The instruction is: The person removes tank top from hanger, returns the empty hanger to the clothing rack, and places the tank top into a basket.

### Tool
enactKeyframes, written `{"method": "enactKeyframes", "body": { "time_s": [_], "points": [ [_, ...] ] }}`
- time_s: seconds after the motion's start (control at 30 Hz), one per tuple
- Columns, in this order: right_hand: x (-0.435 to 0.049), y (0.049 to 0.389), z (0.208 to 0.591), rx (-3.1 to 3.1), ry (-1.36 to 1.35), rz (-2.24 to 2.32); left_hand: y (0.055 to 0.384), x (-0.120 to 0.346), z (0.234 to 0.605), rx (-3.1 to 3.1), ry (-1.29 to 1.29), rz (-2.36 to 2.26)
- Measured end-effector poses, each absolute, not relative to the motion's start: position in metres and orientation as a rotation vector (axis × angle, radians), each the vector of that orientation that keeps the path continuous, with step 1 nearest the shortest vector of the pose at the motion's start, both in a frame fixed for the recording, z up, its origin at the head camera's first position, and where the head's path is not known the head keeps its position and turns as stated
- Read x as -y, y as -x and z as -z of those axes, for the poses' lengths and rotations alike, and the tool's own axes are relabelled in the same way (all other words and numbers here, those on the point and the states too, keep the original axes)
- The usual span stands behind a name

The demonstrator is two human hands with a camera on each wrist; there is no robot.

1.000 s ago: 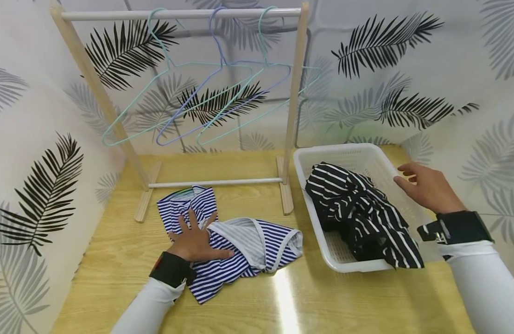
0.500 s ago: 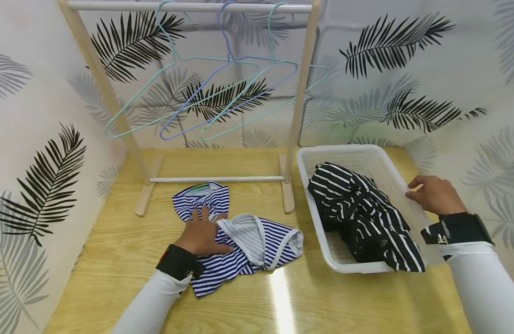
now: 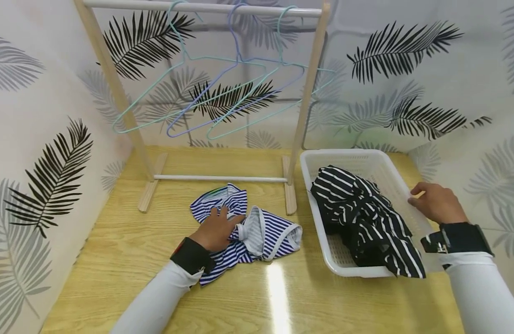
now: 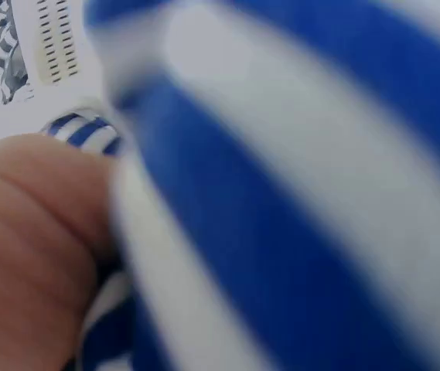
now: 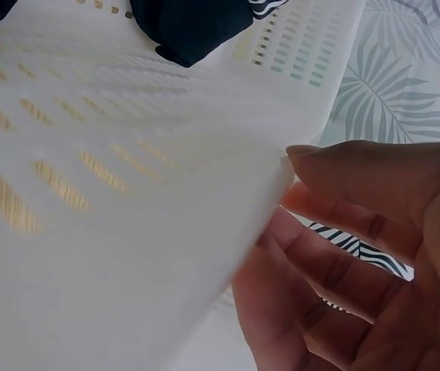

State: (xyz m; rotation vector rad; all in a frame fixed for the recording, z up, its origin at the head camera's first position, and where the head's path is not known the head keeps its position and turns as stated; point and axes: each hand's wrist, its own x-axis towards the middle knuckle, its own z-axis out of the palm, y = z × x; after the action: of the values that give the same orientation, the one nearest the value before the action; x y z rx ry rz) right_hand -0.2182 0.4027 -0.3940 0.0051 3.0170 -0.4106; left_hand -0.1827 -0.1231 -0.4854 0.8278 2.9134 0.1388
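Observation:
A crumpled blue-and-white striped shirt point(image 3: 279, 234) lies on the table, part of its pale inside turned out. My left hand point(image 3: 215, 232) grips it near the middle, fingers curled into bunched cloth. In the left wrist view the striped cloth point(image 4: 281, 170) bulges close to the camera beside part of the hand point(image 4: 34, 247). My right hand point(image 3: 440, 202) holds the right rim of a white plastic basket point(image 3: 346, 152). Seen from the right wrist, the thumb point(image 5: 312, 154) lies on the rim, with the fingers curled below it outside. A black garment with white stripes point(image 3: 361, 208) lies heaped in the basket, one end hanging over its front rim.
Behind the shirt stands a clothes rack with a white top rail point(image 3: 206, 6), wooden posts and a low crossbar point(image 3: 219, 178). Two green hangers and a blue hanger point(image 3: 237, 41) hang from it. Leaf-patterned sheets wall the table point(image 3: 127, 241) at the back and sides.
My left hand has slid right, its spread fingers drawing in and the striped shirt bunching along with it. The right hand has come down onto the basket's rim. The head view has shifted slightly.

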Motion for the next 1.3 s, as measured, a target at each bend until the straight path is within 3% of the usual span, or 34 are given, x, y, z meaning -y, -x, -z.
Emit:
{"method": "enactKeyframes", "body": {
  "time_s": [0.23,0.87,1.3],
  "points": [
    [-0.405,0.216,0.398,-3.055,0.015,0.419,0.188,0.112,0.496,-3.058,-0.939,0.087],
    [-0.406,0.216,0.398,-3.022,0.046,0.485,0.197,0.113,0.495,-2.761,-0.791,-0.302],
    [-0.405,0.215,0.400,-3.043,0.026,0.469,0.196,0.107,0.491,-2.785,-0.981,-0.282]
  ]
}}
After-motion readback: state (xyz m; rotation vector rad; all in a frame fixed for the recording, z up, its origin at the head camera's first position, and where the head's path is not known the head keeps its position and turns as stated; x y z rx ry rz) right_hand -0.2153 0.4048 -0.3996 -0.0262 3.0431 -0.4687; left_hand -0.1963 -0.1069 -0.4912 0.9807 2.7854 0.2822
